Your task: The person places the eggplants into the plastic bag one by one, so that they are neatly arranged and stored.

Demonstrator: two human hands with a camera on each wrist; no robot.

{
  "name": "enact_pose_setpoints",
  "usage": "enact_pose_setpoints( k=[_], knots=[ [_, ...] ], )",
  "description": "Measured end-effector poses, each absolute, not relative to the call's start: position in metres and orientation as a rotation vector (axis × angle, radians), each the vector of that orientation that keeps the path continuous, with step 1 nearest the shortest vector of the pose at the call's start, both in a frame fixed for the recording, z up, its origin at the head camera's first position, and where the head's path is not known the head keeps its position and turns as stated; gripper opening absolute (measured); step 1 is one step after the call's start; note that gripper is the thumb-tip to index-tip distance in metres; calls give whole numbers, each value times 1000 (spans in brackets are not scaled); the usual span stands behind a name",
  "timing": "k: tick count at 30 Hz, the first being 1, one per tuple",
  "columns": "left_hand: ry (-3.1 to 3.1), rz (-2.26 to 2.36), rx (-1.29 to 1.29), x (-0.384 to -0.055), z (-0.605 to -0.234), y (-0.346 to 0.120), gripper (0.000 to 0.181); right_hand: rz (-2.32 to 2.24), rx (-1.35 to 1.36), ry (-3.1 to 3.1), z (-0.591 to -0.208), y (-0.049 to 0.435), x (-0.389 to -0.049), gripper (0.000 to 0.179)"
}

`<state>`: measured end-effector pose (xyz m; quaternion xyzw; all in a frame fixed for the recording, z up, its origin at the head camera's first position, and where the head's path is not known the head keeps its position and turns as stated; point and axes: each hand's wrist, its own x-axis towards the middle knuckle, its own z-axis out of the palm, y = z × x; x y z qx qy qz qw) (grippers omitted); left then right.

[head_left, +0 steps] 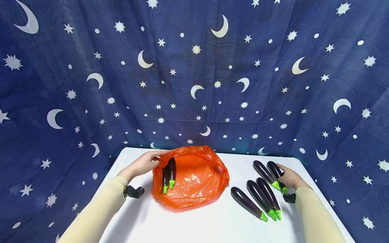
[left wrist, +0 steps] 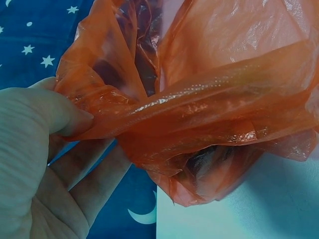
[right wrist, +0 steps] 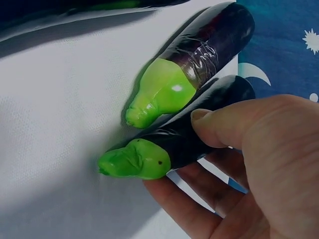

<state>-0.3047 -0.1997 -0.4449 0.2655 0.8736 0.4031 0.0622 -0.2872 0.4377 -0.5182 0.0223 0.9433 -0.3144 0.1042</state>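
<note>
My left hand [head_left: 145, 164] pinches the left rim of a thin orange-red plastic bag [head_left: 194, 172] between thumb and fingers. The bag lies with its mouth facing me. Two dark purple eggplants [head_left: 172, 170] with green stem ends rest inside it on the left. At the right side of the table, my right hand [head_left: 291, 178] grips an eggplant [right wrist: 187, 142], thumb on top and fingers beneath. Another eggplant [right wrist: 199, 50] lies right beside it, to the left in the head view.
Three more eggplants [head_left: 244, 201] lie nearer to me on the white table [head_left: 194, 226], left of my right hand, stems pointing my way. A dark blue cloth [head_left: 182, 111] with moons and stars hangs behind the table and along both sides.
</note>
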Motion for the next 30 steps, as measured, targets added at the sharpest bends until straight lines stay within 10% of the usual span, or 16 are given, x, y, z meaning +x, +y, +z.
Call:
enact_pose_setpoints(
  k=[30],
  knots=[
    [2639, 1209, 746, -308, -447, -202, 64, -958, 144, 2723, -516, 443, -287, 86]
  ],
)
